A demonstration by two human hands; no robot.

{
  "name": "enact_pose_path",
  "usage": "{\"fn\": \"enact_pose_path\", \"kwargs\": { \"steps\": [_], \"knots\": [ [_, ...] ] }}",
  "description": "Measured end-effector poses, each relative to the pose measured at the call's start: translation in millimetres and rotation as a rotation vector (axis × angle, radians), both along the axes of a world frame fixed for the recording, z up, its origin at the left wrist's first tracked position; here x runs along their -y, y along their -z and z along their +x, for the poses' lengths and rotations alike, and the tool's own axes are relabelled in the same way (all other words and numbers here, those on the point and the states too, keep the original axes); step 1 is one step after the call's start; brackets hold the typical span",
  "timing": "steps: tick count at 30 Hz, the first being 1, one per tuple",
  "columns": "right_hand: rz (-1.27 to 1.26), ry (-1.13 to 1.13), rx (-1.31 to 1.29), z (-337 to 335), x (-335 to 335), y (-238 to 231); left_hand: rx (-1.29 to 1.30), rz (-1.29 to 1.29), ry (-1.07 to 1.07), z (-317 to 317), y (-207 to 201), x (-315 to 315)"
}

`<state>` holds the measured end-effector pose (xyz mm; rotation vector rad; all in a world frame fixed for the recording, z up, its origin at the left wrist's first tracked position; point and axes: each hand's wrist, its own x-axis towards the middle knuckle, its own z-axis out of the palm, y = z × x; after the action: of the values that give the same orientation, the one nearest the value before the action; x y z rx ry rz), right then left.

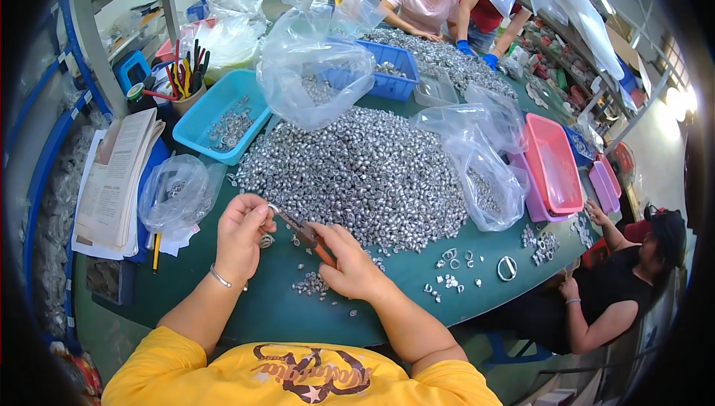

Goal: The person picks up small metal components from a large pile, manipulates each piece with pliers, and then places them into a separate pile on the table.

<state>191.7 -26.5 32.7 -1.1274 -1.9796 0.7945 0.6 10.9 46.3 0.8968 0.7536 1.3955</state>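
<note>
Our left hand (pixel 240 233) pinched a silvery piece (pixel 272 208); our right hand (pixel 350 263) clenched orange-handled pliers (pixel 307 235)! Small clusters (pixel 311 284) seemed done; the huge heap (pixel 350 175), we judged, still awaited us.

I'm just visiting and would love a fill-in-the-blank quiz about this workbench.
1. The right hand holds pliers whose visible handle is ____.
2. The left hand pinches a small silvery piece on the same side of the heap of metal pieces as the turquoise basin: its ____ side.
3. The tabletop is ____.
4. Across the table, one co-worker wears ____ gloves.

Missing words: orange; left; green; blue.
</note>
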Motion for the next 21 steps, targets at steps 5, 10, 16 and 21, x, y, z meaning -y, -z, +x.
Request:
{"fn": "enact_pose_path", "kwargs": {
  "steps": [5,10,16,21],
  "knots": [
    [0.004,0.018,0.053,-0.8,1.1,-1.4,-0.199,0.11,0.01,0.7,-0.3,-0.1],
    [0.034,0.062,0.098,-2.1,1.9,-1.1,-0.376,0.205,0.001,3.3,-4.7,3.4],
    [0.116,0.125,0.152,0.3,3.3,3.1,-0.232,0.198,-0.055,12.2,2.5,2.7],
    [0.261,0.171,0.186,-3.7,0.4,1.4,-0.254,0.178,-0.031,7.8,7.4,0.8]
  ]
}}
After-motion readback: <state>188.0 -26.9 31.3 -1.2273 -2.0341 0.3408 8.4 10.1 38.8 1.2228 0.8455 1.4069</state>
